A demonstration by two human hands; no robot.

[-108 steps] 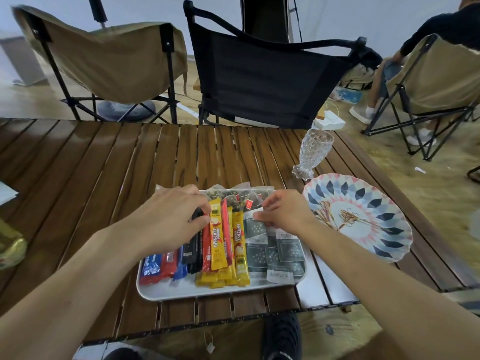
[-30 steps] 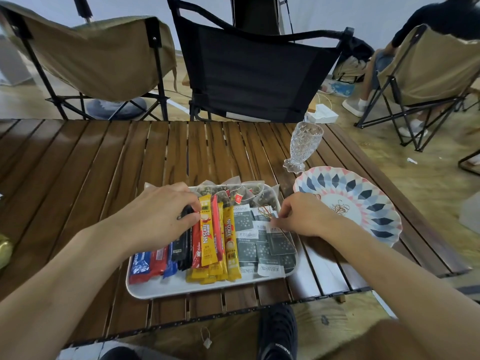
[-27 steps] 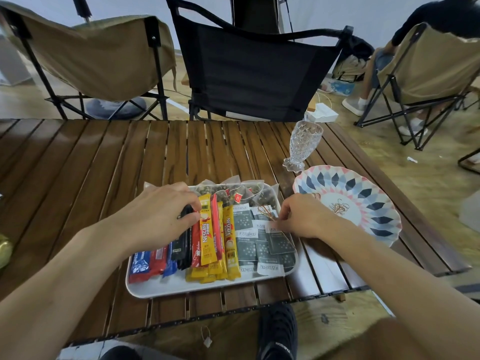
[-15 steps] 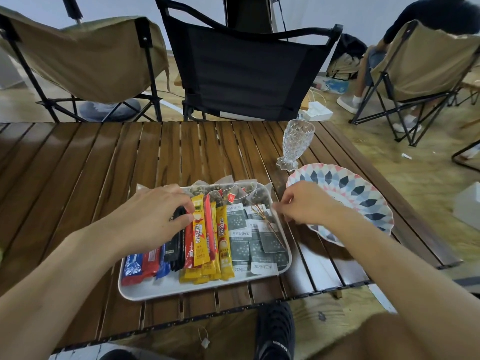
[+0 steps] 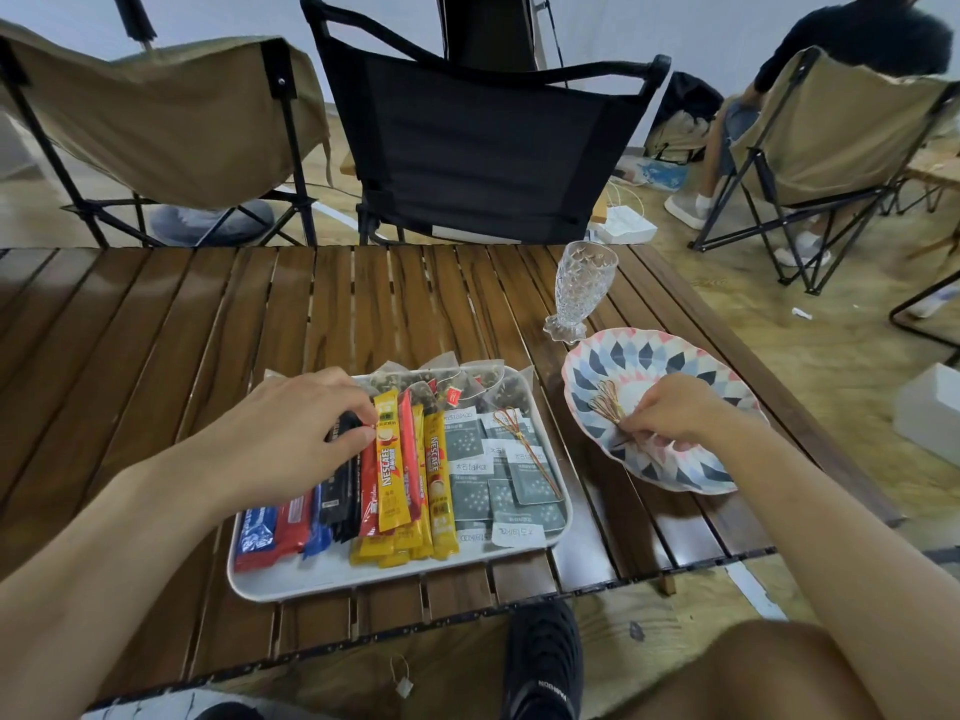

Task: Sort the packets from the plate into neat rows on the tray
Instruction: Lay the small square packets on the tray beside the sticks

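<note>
We are looking at a slatted wooden bench (image 5: 156, 356) carrying a white tray (image 5: 322, 579), a patterned plate (image 5: 649, 350) just beside it on the right, and an upright cut-glass goblet (image 5: 584, 283) beyond.

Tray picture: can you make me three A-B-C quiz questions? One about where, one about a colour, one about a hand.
1. Where is the glass? A on the floor; B on the table behind the plate; C on a chair.
2. What colour is the top Nescafe stick on the tray? A yellow; B green; C purple.
3. What is the right hand doing? A lying flat on the table; B pinching gold wire sticks on the plate; C holding the glass.
Answers: B, it stands on the wood just past the plate; A, its wrapper is yellow; B, it pinches their stems there.
</note>
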